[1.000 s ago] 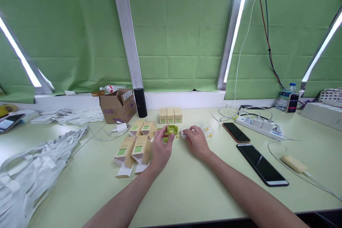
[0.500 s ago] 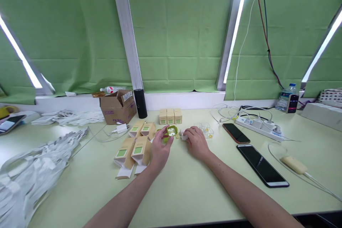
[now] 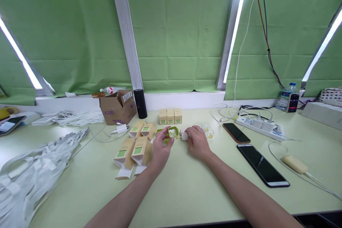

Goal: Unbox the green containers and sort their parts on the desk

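Observation:
A small green rounded-square case (image 3: 176,129) with a pale inside is gripped at its left side between the thumb and fingers of my left hand (image 3: 161,151). More green plastic (image 3: 158,130) shows behind those fingers, partly hidden. My right hand (image 3: 197,141) rests on the table just to the right, its fingertips closed on a small white block (image 3: 184,136); a second pale piece touches or lies just behind it. Beside the right hand's knuckles is a clear plastic holder (image 3: 209,132) with yellowish bits in it, partly covered by the hand.
Several tan boxes (image 3: 141,148) with open flaps stand left of my left hand; three closed boxes (image 3: 170,117) are behind. Two phones (image 3: 263,165) and a power strip (image 3: 259,127) lie right. White straps (image 3: 34,164), a cardboard box (image 3: 117,108) and a black cylinder (image 3: 140,104) are left.
My left hand and the green case have shifted slightly right. My right fingers have drawn back a little, so more of the white block shows.

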{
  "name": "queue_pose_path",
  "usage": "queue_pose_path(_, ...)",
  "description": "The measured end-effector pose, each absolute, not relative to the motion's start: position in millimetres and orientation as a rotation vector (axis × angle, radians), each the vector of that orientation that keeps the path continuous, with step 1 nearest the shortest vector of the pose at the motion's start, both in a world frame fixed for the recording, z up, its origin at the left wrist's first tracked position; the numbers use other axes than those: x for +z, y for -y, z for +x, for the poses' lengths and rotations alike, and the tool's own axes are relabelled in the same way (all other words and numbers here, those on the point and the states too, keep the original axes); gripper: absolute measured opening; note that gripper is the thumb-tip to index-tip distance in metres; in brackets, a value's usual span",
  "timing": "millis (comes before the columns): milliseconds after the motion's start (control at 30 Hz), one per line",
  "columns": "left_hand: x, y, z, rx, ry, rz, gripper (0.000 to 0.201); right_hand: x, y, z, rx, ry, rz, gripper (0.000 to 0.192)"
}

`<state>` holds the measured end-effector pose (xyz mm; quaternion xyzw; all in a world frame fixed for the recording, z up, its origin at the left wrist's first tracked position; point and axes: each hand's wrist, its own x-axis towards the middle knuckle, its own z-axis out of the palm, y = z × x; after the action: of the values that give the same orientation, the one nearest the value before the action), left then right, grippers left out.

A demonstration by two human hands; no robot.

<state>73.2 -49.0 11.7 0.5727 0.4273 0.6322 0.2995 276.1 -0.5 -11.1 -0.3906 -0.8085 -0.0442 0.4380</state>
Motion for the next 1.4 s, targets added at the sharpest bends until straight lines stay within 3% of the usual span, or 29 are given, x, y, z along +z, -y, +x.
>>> queue_pose_path(300, 16.7, 52.3, 75.0, 1.639, -1.105, 1.541, 0.052, -9.2, 2.8, 284.3, -0.126, 1.737, -0.9, 0.021)
queue_pose_path(500, 17.5, 54.2, 76.9, 1.639, -1.073, 1.518, 0.053, 1.1, 16.8, 281.6, -0.169, 1.755, -0.767, 0.014)
queue_pose_path(733, 19.2, 54.1, 82.4, 1.549, -1.011, 1.43, 0.056, 7.8, 32.8, 272.8, -0.142, 1.841, -0.63, 0.045)
queue_pose_path(1000, 26.0, 60.3, 88.8, 1.436, -0.982, 1.359, 0.058, 11.6, 43.6, 265.4, -0.129, 1.975, -0.607, 0.065)
queue_pose_path(1400, 13.8, 63.4, 94.3, 1.24, -0.903, 1.332, 0.067, 7.8, 42.4, 262.5, -0.036, 1.943, -0.575, 0.062)
